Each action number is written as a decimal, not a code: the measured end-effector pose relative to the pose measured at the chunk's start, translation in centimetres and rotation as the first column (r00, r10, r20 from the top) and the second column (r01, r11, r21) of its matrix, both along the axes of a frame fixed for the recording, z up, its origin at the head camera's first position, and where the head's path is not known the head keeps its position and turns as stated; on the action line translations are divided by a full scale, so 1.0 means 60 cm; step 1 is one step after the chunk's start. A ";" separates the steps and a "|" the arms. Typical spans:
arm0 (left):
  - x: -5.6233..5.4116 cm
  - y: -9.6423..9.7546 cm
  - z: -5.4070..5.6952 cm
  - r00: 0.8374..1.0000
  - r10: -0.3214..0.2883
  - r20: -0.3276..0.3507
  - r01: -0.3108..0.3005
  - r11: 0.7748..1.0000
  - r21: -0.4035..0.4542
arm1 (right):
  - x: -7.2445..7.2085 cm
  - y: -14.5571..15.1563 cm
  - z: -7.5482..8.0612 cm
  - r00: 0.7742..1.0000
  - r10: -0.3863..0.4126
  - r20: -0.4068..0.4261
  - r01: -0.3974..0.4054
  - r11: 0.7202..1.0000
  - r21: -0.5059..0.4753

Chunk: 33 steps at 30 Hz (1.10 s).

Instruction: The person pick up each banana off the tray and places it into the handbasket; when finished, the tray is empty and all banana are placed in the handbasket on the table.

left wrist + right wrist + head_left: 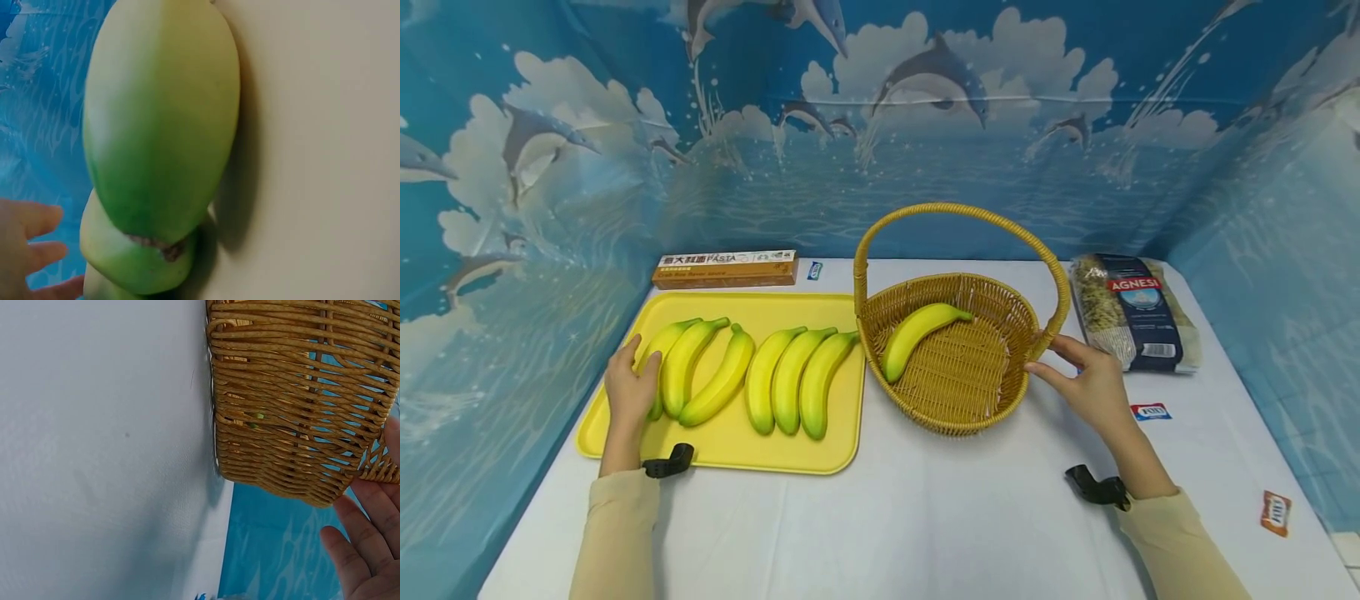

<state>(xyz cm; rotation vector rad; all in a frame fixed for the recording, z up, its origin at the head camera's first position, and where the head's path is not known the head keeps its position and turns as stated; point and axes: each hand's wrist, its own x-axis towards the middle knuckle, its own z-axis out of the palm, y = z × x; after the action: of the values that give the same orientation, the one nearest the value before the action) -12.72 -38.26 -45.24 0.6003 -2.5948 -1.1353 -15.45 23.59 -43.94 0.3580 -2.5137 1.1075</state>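
Observation:
On the left, a yellow tray (722, 450) bears several yellow bananas (790, 379) with greenish tips. My left hand (631, 385) is over the tray's left edge, beside the leftmost banana (664, 340). In the left wrist view its loosely spread fingers (44, 219) lie close to the bananas (162, 125); whether they touch is unclear. A wicker basket (962, 417) with a tall arched handle stands right of the tray, one banana (917, 333) inside it. My right hand (1086, 379) pinches the basket's right rim at the handle's foot, thumb and fingers on either side.
Behind the tray lies a pasta box (726, 271) next to a small blue packet (815, 271). A bag of pasta (1138, 312) lies at the back right. Small red-and-blue (1151, 412) and orange (1276, 512) packets lie on the right. A dolphin-print curtain (925, 167) encloses the table.

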 end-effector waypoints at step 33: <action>0.013 0.115 0.070 0.962 0.060 -0.267 -0.072 0.997 -0.038 | -0.002 0.002 -0.005 1.000 0.014 0.018 -0.013 1.000 -0.012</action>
<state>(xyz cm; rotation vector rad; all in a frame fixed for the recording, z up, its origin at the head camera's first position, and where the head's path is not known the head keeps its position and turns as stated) -11.93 -31.36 -41.02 0.4830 -2.3484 -1.0515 -15.55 23.71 -44.27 0.3640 -2.5226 1.1353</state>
